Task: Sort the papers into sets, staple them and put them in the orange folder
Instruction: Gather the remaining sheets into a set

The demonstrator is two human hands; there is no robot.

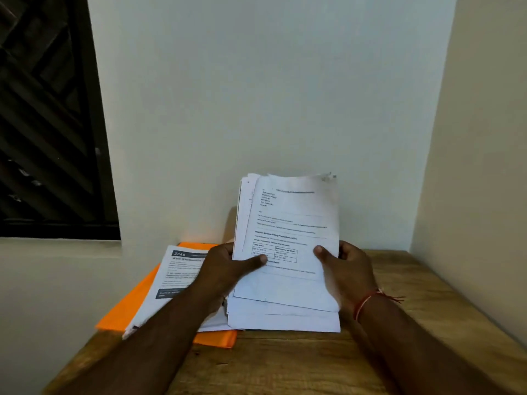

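1. Your left hand (228, 266) and right hand (345, 269) each grip a side of the pile of papers (288, 223), thumbs on the front; you hold it up over the middle of the table (399, 323).
2. I think you are sorting; next, look through the sheets and pull out the ones that match.
3. The orange folder (128, 312) lies flat at the table's left edge; a printed sheet (176, 277) lies on it, so move that first; I see no stapler.

Your wooden desk (313, 363) carried the orange folder (137, 306) at nine o'clock, overhanging its left edge; papers (285, 320) rested at centre.
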